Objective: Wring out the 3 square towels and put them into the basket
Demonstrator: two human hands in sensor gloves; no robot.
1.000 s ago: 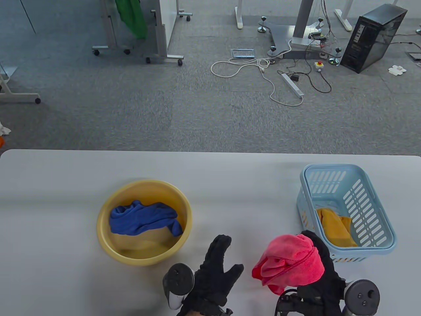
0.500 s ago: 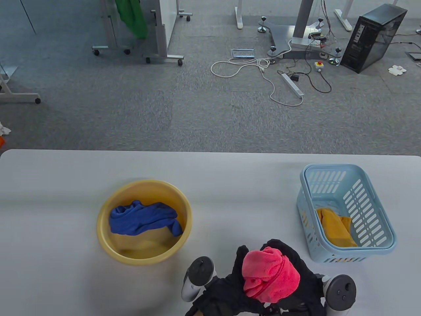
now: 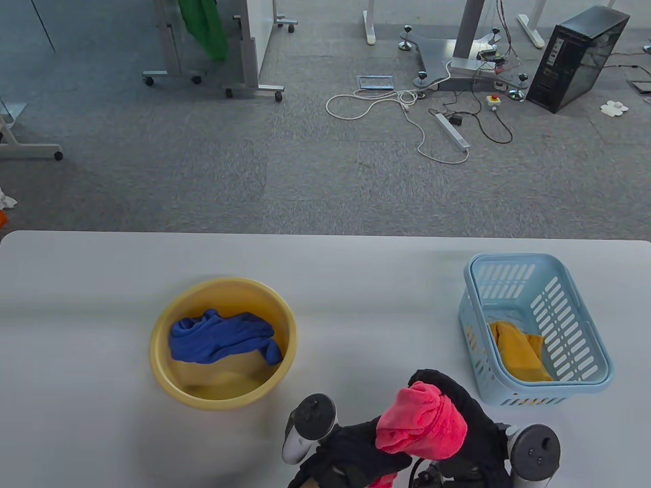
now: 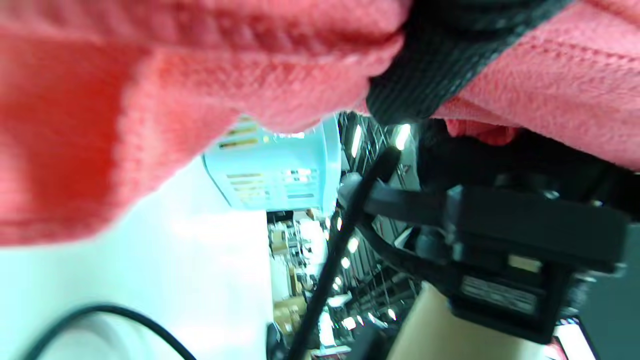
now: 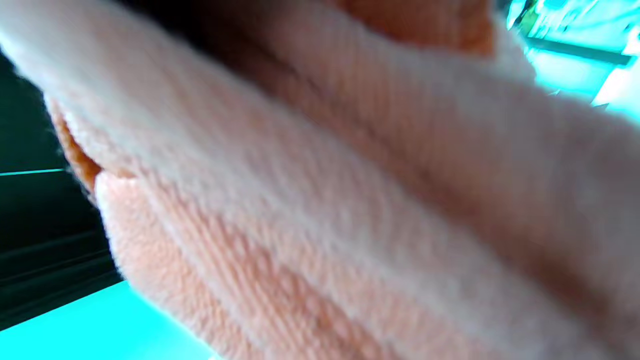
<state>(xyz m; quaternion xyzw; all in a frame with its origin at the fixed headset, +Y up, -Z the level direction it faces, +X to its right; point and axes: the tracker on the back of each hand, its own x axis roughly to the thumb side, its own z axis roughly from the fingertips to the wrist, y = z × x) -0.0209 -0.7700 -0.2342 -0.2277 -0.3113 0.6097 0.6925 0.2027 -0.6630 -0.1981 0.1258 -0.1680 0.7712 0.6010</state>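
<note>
I hold the pink towel (image 3: pixel 422 419) with both my hands, above the near edge of the table (image 3: pixel 91 284), between the yellow basin (image 3: pixel 224 343) and the blue basket (image 3: pixel 534 328). The towel is bunched into a thick roll. My right hand (image 3: pixel 473 412) wraps around its upper part from the right side, with the fingers curled over the top of the cloth. My left hand (image 3: pixel 356 452) grips the lower part of the roll, and a small end of the pink cloth hangs out under it. In the left wrist view the pink towel (image 4: pixel 125 100) fills the upper part of the picture, and one black gloved finger (image 4: pixel 425 65) presses across it. In the right wrist view the towel (image 5: pixel 350 200) is so close that it covers almost everything, and I cannot see my fingers there.

The blue towel (image 3: pixel 221 338) lies crumpled inside the yellow basin, at the left of my hands. The orange towel (image 3: pixel 519 351) lies already in the blue basket, in its near part. The basket stands on the table at the right, just beside my right hand. In the left wrist view I see also one wall of the basket (image 4: pixel 280 170), behind the pink cloth. The trackers sit on the backs of my hands, one at the left (image 3: pixel 307 424) and one at the right (image 3: pixel 536 450).
</note>
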